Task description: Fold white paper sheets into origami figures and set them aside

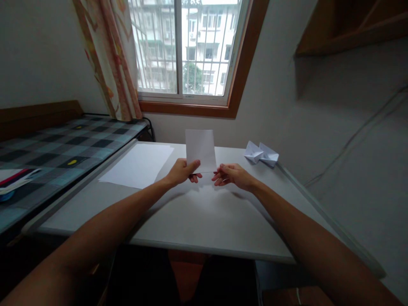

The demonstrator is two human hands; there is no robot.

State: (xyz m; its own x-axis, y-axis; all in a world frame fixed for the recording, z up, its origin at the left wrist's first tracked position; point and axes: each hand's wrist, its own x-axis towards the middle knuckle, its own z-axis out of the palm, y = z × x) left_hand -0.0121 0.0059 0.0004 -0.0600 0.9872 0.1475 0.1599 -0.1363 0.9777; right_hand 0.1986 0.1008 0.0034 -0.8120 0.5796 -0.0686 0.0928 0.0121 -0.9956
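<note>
A small folded white paper (pixel 200 148) stands nearly upright above the desk, in front of me. My left hand (pixel 183 171) grips its lower left corner, thumb across the front and fingers behind. At the lower right corner, my right hand (pixel 232 175) has its thumb and forefinger pinched on the paper's edge, the other fingers curled loosely below. Two folded white paper boats (pixel 254 152) rest side by side at the far right of the desk. Flat sheets of white paper (pixel 135 165) lie to the left of my hands.
The white desk (pixel 197 221) stands against the wall under a barred window (pixel 204 51). A bed with a checked cover (pixel 105 129) adjoins its left side, with some papers on it. A wooden shelf (pixel 353 38) juts out at upper right, and a cable runs along the right wall.
</note>
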